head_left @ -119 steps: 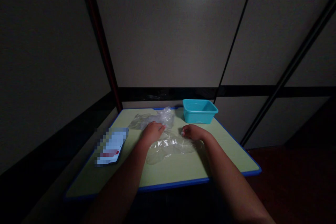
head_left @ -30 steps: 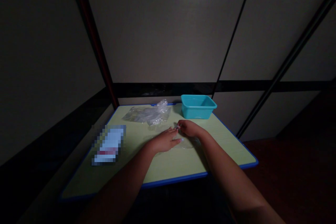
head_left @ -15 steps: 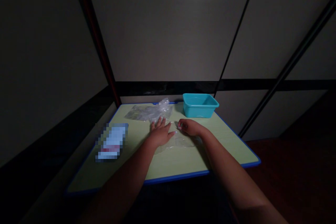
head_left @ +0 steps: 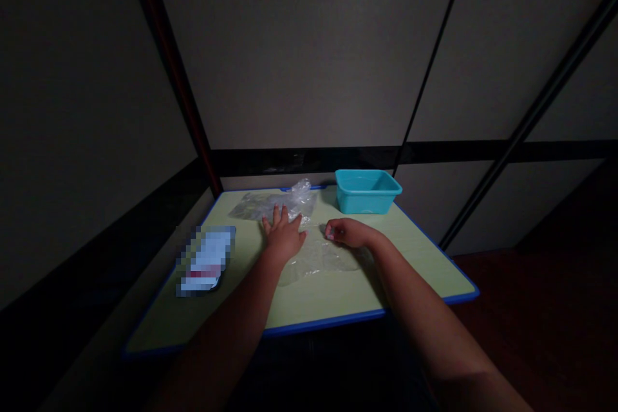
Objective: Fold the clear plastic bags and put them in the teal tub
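A clear plastic bag (head_left: pixel 316 257) lies spread flat on the table, between and in front of my hands. My left hand (head_left: pixel 284 238) has its fingers spread, palm down, at the left edge of that bag. Its fingertips reach the near side of a second, crumpled clear plastic bag (head_left: pixel 255 205) farther back. My right hand (head_left: pixel 352 233) is closed in a pinch over the flat bag's far part. What its fingertips hold, if anything, is too small to make out.
A turquoise plastic basket (head_left: pixel 367 203) stands at the table's back right. On the left lies a blurred-out, phone-like flat object (head_left: pixel 207 261). The pale table (head_left: pixel 425 270) has a blue edge, with wall panels (head_left: pixel 309 64) behind it.
My left hand has slid left and slightly away from me, uncovering more of the flat bag. My right hand stays nearly in place, still pinched.
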A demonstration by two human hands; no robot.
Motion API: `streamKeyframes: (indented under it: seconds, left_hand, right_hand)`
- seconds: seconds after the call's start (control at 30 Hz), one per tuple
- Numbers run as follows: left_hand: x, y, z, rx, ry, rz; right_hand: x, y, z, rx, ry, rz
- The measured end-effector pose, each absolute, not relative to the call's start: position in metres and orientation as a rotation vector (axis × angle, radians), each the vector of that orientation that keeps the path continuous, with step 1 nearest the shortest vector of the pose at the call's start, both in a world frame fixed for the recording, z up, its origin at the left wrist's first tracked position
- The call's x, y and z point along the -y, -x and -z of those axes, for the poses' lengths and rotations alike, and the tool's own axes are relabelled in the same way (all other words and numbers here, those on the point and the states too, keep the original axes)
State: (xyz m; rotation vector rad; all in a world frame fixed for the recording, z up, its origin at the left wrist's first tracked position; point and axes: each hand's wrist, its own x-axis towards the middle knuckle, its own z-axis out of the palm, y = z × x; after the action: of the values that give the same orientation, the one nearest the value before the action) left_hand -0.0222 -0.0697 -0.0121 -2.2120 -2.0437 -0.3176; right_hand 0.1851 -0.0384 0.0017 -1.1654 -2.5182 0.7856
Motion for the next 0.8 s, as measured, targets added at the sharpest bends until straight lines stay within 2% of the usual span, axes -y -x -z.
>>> streamKeyframes:
  seconds: [0.1, 0.33, 0.5, 0.8]
  left_hand:
    - [0.071, 0.019, 0.01, 1.998, 2.268, 0.354]
    - [0.077, 0.01, 0.008, 1.513, 2.703, 0.348]
    - [0.074, 0.016, 0.014, 1.739, 2.747, 0.103]
    - [0.07, 0.018, 0.017, 1.869, 2.743, 0.071]
  right_hand:
    - [0.037, -0.186, -0.001, 2.5, 1.136, -0.839]
    - [0.039, -0.184, -0.005, 2.407, 1.232, -0.918]
    - [0.043, -0.181, -0.009, 2.388, 1.362, -1.208]
    - [0.052, -0.179, -0.016, 2.531, 1.195, -1.613]
